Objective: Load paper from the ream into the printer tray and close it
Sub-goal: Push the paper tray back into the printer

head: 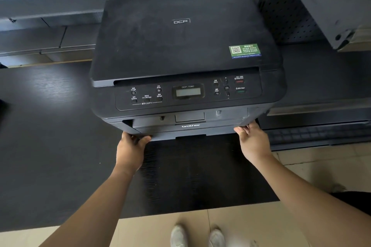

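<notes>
A black printer stands on a dark table, its control panel facing me. The paper tray sits along the printer's lower front and looks pushed in. My left hand grips the printer's lower front left corner, fingers curled under the edge. My right hand holds the lower front right corner the same way. No ream of paper shows in this view.
A black keyboard lies on a lower surface to the right of the printer. Grey perforated metal shelving stands behind and to the right. Tiled floor and my shoes show below the table's front edge.
</notes>
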A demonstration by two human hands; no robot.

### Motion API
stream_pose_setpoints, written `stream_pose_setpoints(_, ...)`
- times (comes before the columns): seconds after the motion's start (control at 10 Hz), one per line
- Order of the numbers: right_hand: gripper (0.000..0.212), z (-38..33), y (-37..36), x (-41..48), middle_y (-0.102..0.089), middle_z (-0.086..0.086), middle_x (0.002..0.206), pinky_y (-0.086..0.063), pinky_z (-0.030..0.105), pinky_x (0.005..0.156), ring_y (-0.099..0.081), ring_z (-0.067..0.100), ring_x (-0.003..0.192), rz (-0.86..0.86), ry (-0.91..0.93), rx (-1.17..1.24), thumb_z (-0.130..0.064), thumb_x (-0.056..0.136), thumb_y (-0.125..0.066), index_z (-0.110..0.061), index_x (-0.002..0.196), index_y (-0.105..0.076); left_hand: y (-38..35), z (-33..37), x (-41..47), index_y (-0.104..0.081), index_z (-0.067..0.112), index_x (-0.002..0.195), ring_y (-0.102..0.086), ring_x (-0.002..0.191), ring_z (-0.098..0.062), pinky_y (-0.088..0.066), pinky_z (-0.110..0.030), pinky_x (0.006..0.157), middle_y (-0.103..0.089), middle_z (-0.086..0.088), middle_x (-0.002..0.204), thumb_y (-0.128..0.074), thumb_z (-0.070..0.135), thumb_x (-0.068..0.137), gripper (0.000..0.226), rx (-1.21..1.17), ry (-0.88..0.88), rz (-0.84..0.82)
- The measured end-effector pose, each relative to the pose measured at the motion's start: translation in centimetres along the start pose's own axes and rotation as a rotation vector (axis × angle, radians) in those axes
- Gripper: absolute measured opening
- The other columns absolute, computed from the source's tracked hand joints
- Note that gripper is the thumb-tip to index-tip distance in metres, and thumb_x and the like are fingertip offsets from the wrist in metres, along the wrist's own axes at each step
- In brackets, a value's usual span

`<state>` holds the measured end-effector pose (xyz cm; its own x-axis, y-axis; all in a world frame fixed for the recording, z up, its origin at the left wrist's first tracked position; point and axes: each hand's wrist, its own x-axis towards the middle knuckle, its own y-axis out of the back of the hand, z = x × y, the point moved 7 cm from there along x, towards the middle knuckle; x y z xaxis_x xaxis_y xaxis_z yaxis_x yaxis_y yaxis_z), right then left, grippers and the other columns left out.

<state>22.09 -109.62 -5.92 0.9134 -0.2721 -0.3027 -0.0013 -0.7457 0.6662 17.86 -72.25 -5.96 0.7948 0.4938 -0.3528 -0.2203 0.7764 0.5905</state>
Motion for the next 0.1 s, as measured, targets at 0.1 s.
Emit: stream_pose_setpoints(0.1, 0.042, -0.02, 0.12, -0.51, -0.067, 0.009, 0.128, -0.037, 0.021, 0.087, -0.062, 0.027, 0.119, -0.029, 0.020, 0.001, -0.030, 0.097, -0.057, -0.011, 0.134, -0.054, 0.32, 0.07, -0.50, -0.057, 0.010, 0.118, -0.064, 0.110, -0.028, -0.041, -0.030, 0.082, -0.073, -0.002, 0.107, -0.075, 0.022, 0.087, 0.037, 0.051, -0.037, -0.005)
